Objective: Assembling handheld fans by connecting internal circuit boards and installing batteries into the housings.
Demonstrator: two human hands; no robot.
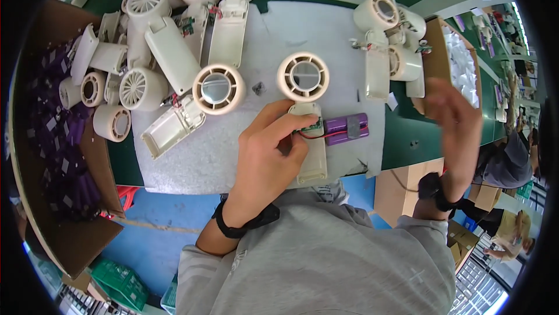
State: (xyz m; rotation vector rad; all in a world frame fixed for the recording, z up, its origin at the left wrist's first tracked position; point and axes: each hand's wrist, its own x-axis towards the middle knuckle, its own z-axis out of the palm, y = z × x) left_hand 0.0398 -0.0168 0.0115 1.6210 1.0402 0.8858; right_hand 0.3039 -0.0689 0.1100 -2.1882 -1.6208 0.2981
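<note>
Palm down, my left hand (268, 143) rests over an opened white handheld fan (314, 160) lying on the grey mat in front of me. Its fingers pinch around a small green circuit board (315, 123) at the top of the fan's handle. The round fan head (303, 77) points away from me. Right beside the handle lies a purple battery pack (356, 126) with a grey pad on it, and a red wire runs from it toward the board. Smeared by motion, my right hand (451, 105) is by the cardboard box at the right; its fingers are unclear.
Several white fan bodies (172, 53) are heaped at the left of the mat (186, 172). More fans (377, 64) stand at the right. A cardboard box (108, 181) at far left holds purple battery packs; the right box (438, 53) holds white pieces. Other people sit farther right.
</note>
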